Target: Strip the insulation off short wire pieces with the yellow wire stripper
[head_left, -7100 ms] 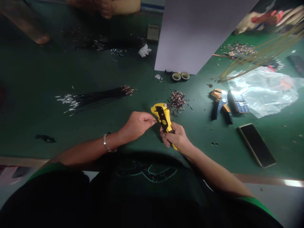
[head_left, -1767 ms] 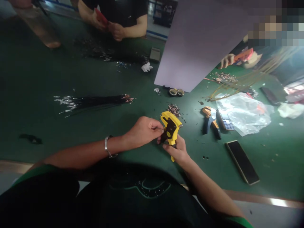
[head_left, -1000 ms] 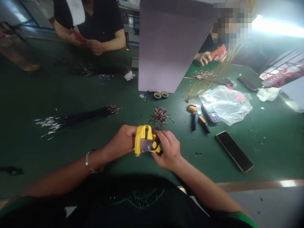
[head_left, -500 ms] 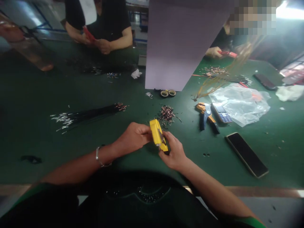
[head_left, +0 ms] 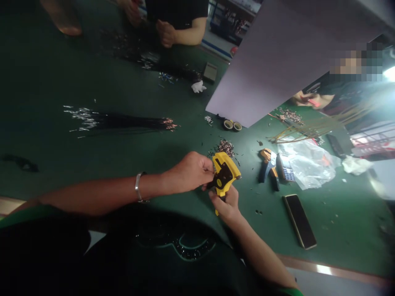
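Note:
My right hand (head_left: 226,201) is closed around the handles of a yellow and black wire stripper (head_left: 224,172), whose head points away from me. Against the left side of that tool, my left hand (head_left: 193,172) is pinched shut; whatever its fingers hold is too small or hidden to make out. Just beyond the tool lies a heap of short dark and coppery clippings (head_left: 226,146). Off to the left, a bundle of black wires (head_left: 129,121) rests on the table, with silvery tips at one end and bare copper at the other.
A large pale panel (head_left: 265,70) stands beyond two tape rolls (head_left: 232,125). To the right are an orange and black wire stripper (head_left: 269,168), a keypad phone (head_left: 286,167), a plastic bag (head_left: 314,164) and a smartphone (head_left: 300,222). Co-workers' hands (head_left: 166,33) show across the table.
The view has tilted and shifted. My right hand has turned the yellow stripper so its flat black side faces me. My left hand stays close against the tool.

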A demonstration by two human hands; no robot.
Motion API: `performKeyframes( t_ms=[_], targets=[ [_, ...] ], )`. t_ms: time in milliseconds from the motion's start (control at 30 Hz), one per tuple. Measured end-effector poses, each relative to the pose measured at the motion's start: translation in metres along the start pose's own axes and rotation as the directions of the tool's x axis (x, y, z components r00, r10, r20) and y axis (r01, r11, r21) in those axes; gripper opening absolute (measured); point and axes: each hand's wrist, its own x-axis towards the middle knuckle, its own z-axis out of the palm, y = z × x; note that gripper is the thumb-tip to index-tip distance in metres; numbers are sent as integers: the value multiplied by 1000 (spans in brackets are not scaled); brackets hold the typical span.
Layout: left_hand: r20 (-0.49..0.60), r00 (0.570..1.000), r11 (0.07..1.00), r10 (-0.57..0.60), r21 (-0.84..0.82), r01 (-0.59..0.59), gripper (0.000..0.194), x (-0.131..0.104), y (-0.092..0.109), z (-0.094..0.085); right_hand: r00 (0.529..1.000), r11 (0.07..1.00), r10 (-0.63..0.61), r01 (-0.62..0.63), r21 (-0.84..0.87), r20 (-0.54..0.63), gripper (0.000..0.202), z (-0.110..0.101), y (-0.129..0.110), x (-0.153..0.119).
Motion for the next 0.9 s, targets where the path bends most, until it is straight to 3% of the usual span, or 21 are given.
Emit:
performKeyframes(
  t_ms=[167, 333, 633, 900],
  targets=[
    [6, 998, 997, -66, -33, 67, 13, -2, 3, 0, 983, 951, -128, 84, -298, -132, 19, 0, 12, -6],
    [64, 990, 992, -123, -2, 123, 11, -4, 8, -3, 911, 828, -376, 249, -502, -168, 51, 0, 15, -8],
    [63, 996, 996, -70, 67, 66, 18, -5, 9, -4, 885, 801, -452, 346, -488, -113, 48, -8, -3, 3],
    [47, 999, 988, 9, 152, -16, 20, -3, 5, -5, 878, 782, -463, 340, -522, -122, 46, -7, -4, 2]
  ],
)
